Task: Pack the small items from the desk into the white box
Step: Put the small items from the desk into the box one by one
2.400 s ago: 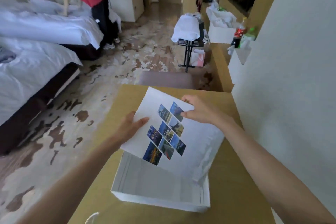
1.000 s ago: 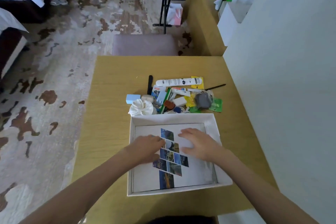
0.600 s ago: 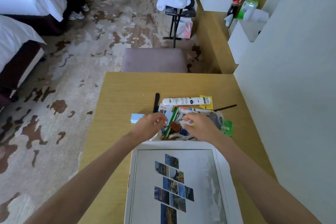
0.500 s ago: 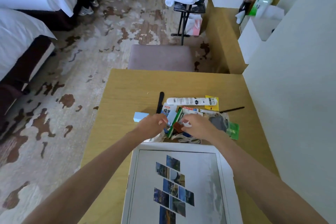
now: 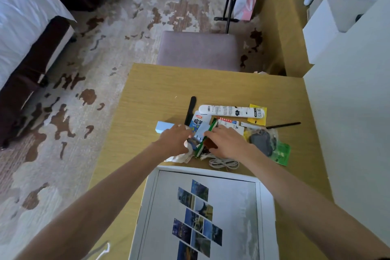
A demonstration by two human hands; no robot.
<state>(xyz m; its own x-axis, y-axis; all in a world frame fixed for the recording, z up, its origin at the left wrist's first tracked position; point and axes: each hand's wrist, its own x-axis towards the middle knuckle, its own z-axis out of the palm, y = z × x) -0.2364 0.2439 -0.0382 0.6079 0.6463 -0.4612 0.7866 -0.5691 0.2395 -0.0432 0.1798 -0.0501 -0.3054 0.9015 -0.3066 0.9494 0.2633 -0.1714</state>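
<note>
The left hand [image 5: 176, 140] and right hand [image 5: 228, 143] are lying on the small things [image 5: 226, 125] on the desk [image 5: 147, 95]. I cannot tell if they are grabbing any. The white box [image 5: 148, 207] is sitting just beside them.

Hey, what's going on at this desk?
A person is packing desk clutter into a white box. The left hand and right hand are both down in the pile of small items just beyond the box. Whether either has gripped anything is unclear. The box holds only a sheet with photos; nothing from the pile is inside yet.
</note>
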